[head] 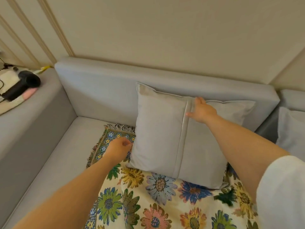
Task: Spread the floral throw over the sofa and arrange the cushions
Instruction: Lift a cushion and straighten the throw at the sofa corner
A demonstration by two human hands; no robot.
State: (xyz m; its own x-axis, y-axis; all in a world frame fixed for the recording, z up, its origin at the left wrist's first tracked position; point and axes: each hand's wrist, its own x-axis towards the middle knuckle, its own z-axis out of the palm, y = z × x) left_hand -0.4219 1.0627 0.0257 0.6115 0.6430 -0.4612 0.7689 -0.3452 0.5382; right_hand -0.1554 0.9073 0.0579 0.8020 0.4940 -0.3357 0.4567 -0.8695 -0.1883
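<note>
floral throw (165, 204) lies nearest, spread over the seat of the grey sofa (102, 90) with its fringed edge reaching toward the backrest. two grey cushions lean on the backrest: the front cushion (158, 138) stands on the throw, overlapping the rear cushion (234, 111). right hand (202, 110) rests open on the front cushion's top edge, left hand (118, 148) is loosely clenched at its lower left edge, grasp unclear; black hair dryer (23, 84) lies on the left armrest.

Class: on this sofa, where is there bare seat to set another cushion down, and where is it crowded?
Free: the grey seat strip between the left armrest and the fringed edge of the floral throw. Crowded: the middle, where the grey cushion leans on the backrest with the left hand and right hand at it.
</note>
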